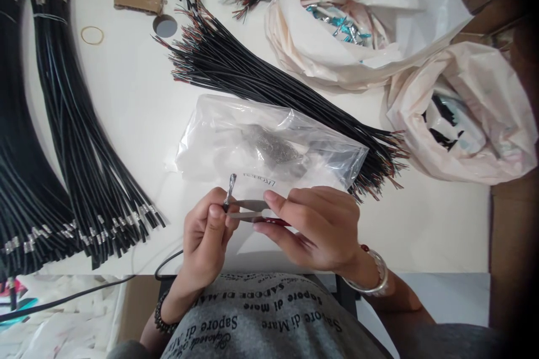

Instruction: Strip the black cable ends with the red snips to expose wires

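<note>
My left hand [206, 235] is closed around a black cable, pinching it near its end between thumb and fingers. Twisted silver foil [231, 184] sticks up from the cable's end, above the fingertips. In my right hand [315, 224] is a pair of small scissors [248, 215] with metal blades and a red handle, mostly covered by the fingers. The parted blades reach left to the cable, close to the base of the foil. Just beyond both hands lies a clear plastic bag [219, 123] with a grey, fine-stranded clump inside.
Behind the bag lies a bundle of black cables [269, 84] with bared coloured wires. More bundles [63, 78] with silver ends fill the left side. Two open plastic bags [337, 61] with scraps stand at the right. A rubber band [91, 35] lies near a round table hole [165, 26].
</note>
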Motion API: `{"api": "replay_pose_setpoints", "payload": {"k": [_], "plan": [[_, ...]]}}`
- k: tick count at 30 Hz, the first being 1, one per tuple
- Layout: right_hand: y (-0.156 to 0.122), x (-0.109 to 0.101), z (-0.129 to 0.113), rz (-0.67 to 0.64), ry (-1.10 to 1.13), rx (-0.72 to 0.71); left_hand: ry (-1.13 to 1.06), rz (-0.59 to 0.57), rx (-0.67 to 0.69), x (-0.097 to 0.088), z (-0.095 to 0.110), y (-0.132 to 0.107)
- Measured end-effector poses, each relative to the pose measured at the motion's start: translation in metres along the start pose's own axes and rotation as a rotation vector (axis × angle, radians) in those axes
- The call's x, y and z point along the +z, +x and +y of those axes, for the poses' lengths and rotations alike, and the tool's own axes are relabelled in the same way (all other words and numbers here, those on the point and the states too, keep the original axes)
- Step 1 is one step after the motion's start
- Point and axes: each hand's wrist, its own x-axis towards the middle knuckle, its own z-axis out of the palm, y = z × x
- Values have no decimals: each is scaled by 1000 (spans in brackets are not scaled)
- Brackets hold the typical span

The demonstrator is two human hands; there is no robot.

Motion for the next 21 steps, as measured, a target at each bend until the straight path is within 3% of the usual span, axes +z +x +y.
{"api": "replay_pose_setpoints", "payload": {"k": [10,15,21], "plan": [[2,-6,-1,-47,-39,0,51,22,-2,-1,2,-2],[0,-4,-1,-91,-16,-32,117,-52,-18,0,2,0],[2,-10,-1,-53,48,28,51,-49,-47,2,-1,1]]}}
